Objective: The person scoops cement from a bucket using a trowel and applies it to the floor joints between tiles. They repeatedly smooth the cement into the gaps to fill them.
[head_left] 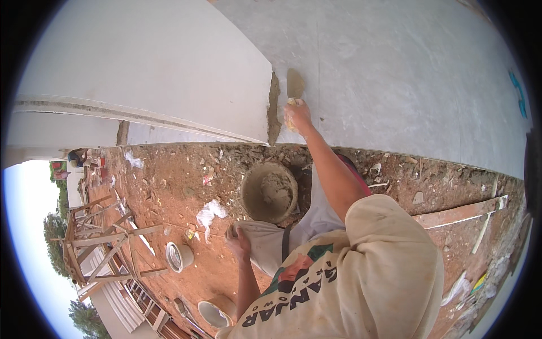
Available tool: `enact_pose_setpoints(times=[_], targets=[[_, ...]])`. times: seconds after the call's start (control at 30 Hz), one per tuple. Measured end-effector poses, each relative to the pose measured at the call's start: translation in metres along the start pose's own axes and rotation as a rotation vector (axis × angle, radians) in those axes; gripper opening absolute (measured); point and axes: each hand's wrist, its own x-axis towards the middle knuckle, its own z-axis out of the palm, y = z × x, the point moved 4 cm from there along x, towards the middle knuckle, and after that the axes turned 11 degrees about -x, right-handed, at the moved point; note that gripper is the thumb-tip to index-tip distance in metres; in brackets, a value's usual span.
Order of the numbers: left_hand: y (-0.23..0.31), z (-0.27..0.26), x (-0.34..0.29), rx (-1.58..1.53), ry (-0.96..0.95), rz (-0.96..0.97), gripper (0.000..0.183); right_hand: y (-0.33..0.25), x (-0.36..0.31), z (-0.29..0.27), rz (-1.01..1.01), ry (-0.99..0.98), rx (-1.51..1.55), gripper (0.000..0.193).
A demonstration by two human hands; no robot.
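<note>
My right hand (298, 115) is closed round the yellowish handle of a trowel (294, 83). Its mortar-smeared blade lies at the smooth grey wall (395, 85), just beside a rough strip of mortar (274, 107) along the corner with the white wall panel (169, 62). Against my bent knee rests my left hand (240, 244), its fingers partly hidden but seemingly laid over the trouser leg, with no tool visible in it. Between my knee and the walls stands a round bucket (269, 192), grey with mortar and holding a heap of wet mortar (276, 189).
Reddish, rubble-strewn soil (169, 209) covers the ground. A white pail (179, 257) and another pale bucket (217, 311) stand at left, near wooden trestles (101, 243). A long board (460, 213) lies at right. Far left, another person (79, 158) bends over.
</note>
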Motion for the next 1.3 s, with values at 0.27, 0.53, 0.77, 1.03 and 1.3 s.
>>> enact_pose_setpoints(times=[0.27,0.53,0.77,1.03,1.3], targets=[[-0.001,-0.001,-0.001,0.038,0.013,0.058,0.047,0.009,-0.014,0.020,0.052,-0.117,0.017,0.012],[-0.004,0.002,0.003,0.007,0.008,0.030,0.047,0.014,-0.038,0.009,0.025,-0.197,0.030,0.017],[-0.005,0.003,0.001,-0.022,0.002,0.093,0.050,-0.020,-0.041,-0.001,-0.073,-0.084,0.142,0.026],[-0.005,-0.003,-0.004,-0.004,0.030,0.037,0.052,-0.032,-0.014,-0.007,-0.383,0.593,-0.224,0.055],[-0.002,0.000,0.001,0.017,-0.017,0.012,0.053,0.008,0.048,0.060,-0.264,0.159,-0.227,0.049]])
